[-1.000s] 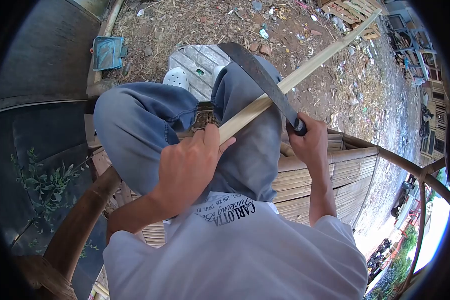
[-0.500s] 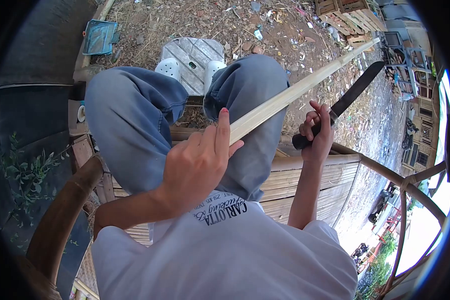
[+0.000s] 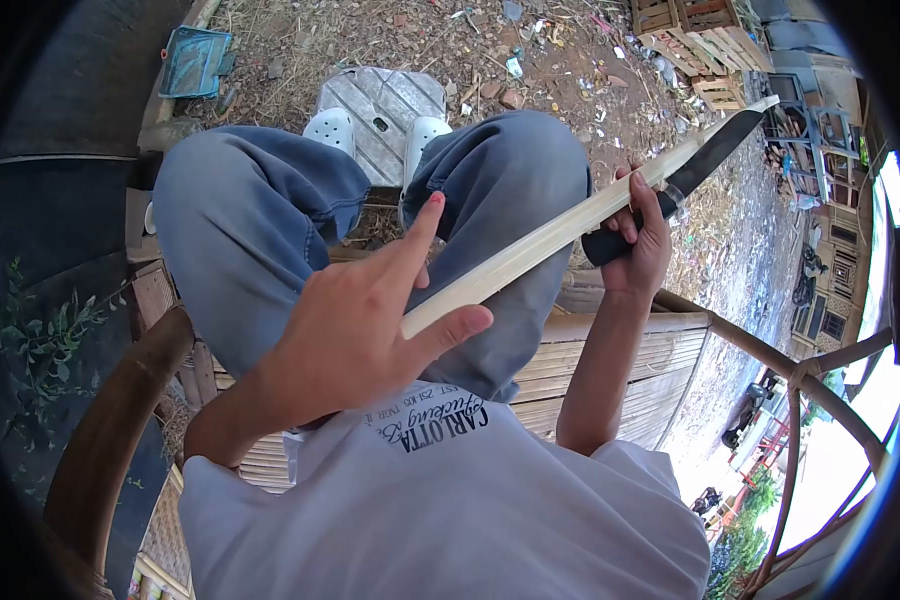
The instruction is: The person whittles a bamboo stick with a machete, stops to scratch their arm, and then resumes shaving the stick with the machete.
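Observation:
A long pale bamboo strip (image 3: 530, 248) slants over my right thigh, its lower end beneath my left hand (image 3: 355, 315). The index finger of that hand points up with a red spot at its tip, and its thumb is spread away. My right hand (image 3: 638, 240) wraps round the black handle of a long dark-bladed knife (image 3: 715, 152), and its fingers also touch the strip. The blade lies along the strip's far part, pointing to the upper right.
A worn plastic stool (image 3: 382, 110) stands between my shoes. A blue basket (image 3: 195, 62) lies at the upper left, wooden crates (image 3: 700, 40) at the upper right. Bamboo rails (image 3: 750, 340) flank the slatted bench (image 3: 620, 365). Leafy plants (image 3: 45, 345) are at the left.
The strip has moved down-left and now meets my right hand and the knife. My left hand has moved left and opened, its thumb and index finger spread wider.

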{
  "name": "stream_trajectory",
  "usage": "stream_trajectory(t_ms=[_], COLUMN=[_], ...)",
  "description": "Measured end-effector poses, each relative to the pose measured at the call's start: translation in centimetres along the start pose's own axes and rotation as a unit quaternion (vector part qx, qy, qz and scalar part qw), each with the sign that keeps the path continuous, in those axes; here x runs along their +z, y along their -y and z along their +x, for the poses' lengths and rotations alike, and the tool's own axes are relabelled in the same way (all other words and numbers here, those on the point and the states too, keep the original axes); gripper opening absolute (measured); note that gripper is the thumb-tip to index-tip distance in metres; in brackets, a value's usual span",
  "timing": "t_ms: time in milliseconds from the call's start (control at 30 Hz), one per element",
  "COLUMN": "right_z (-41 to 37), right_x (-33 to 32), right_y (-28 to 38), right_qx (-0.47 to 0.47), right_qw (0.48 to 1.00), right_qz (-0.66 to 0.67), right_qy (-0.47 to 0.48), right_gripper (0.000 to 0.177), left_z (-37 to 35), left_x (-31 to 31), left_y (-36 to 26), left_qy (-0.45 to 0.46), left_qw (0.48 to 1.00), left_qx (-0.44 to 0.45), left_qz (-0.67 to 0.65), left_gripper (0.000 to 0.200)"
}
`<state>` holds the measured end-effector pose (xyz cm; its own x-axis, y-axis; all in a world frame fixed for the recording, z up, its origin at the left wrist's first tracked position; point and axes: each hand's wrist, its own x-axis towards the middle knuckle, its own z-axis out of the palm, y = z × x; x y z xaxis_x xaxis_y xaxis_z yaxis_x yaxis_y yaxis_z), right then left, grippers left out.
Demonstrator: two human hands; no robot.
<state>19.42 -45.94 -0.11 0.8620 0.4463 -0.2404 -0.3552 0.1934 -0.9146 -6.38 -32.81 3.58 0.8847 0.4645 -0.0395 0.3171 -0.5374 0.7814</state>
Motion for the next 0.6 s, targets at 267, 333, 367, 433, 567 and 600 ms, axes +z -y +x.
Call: stream_trajectory(t_ms=[267, 333, 367, 433, 567, 600], right_z=[-2.8, -3.0, -3.1, -3.2, -3.0, -2.8], right_x=[-3.1, -3.1, -3.2, -3.5, -3.8, -3.7], right_y=[-0.5, -0.9, -1.1, -1.3, -1.7, -1.8], right_qx=[0.018, 0.021, 0.025, 0.021, 0.002, -0.004], right_qw=[0.999, 0.999, 0.998, 0.998, 0.997, 0.997], right_qz=[0.011, 0.007, 0.007, 0.008, 0.006, 0.007], right_qy=[-0.038, -0.050, -0.064, -0.063, -0.077, -0.083], right_gripper=[0.030, 0.030, 0.030, 0.030, 0.030, 0.030], left_z=[5.8, 7.7, 9.1, 11.2, 9.3, 8.9], left_x=[5.1, 7.8, 8.2, 6.9, 5.6, 6.4], left_y=[2.3, 3.2, 5.2, 8.3, 6.1, 4.3], left_qy=[-0.156, -0.164, -0.165, -0.306, -0.335, -0.307], left_qw=[0.979, 0.986, 0.986, 0.925, 0.910, 0.940], left_qx=[-0.062, 0.009, 0.008, -0.121, -0.074, 0.035], left_qz=[-0.119, 0.018, 0.017, -0.191, -0.233, -0.146], left_gripper=[0.098, 0.101, 0.101, 0.106, 0.103, 0.098])
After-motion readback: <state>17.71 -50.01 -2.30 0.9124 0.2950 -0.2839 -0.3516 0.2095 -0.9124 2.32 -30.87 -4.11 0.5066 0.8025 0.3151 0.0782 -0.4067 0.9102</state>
